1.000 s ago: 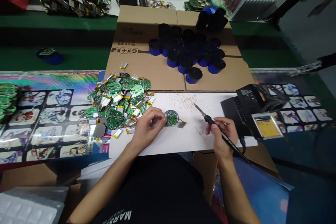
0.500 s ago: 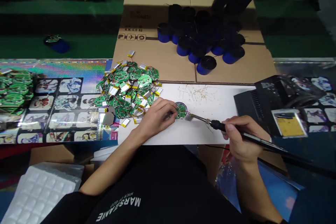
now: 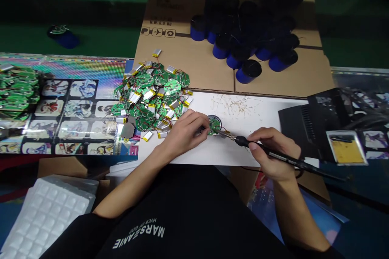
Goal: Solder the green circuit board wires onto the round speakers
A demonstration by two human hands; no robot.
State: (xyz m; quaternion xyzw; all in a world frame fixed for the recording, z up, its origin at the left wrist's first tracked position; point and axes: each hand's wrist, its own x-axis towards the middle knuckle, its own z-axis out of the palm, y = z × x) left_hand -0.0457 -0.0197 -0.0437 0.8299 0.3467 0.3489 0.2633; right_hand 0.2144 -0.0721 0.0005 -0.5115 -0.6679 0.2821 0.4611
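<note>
A round green circuit board (image 3: 215,124) sits in a dark-rimmed round piece on the white work surface. My left hand (image 3: 192,129) rests at its left edge with thumb and fingers pinched together; what they hold is hidden. My right hand (image 3: 275,153) is wrapped round a black soldering iron (image 3: 258,147), whose metal tip points left and reaches over the board. Under the tip, at the board's right side, a small battery is partly hidden. Left of my left hand lies a heap of green circuit boards (image 3: 172,87) with small silver batteries wired to them.
Several blue cylinders with black tops (image 3: 248,71) stand on a flattened cardboard box (image 3: 194,64). Wire clippings (image 3: 237,105) lie behind the board. At the right are a black device (image 3: 294,125) and a tray with a yellow sponge (image 3: 346,149). More boards (image 3: 18,93) lie far left.
The soldering iron has moved left, its tip going from the board's right side onto the board. My left hand keeps its pinch. The whole view has shifted slightly.
</note>
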